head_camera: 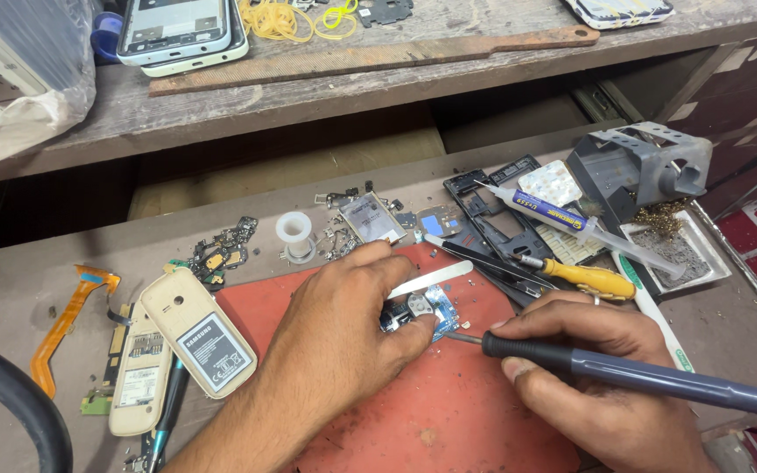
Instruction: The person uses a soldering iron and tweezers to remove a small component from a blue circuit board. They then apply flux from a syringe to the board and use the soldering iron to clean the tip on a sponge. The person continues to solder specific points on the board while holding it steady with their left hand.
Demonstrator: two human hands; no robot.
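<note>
Pressing a small blue circuit board (418, 314) onto the red mat (431, 412) on the desk, the left hand (335, 337) pinches it; the right hand (589, 368) has its grip closed around a soldering iron (641, 375), tip at the board's edge

Two hands are seen at work: the left hand (335, 337) and the right hand (602, 377). One soldering iron (641, 375), one small circuit board (418, 315) and one red mat (449, 412) are counted. At 9 o'clock, two beige phone shells (173, 337) are stacked. At 2 o'clock, one glue tube (562, 219) and one yellow-handled screwdriver (584, 277) are found. One white solder spool (294, 229) is counted at 11 o'clock, and two phones (177, 31) are piled on the shelf.
</note>
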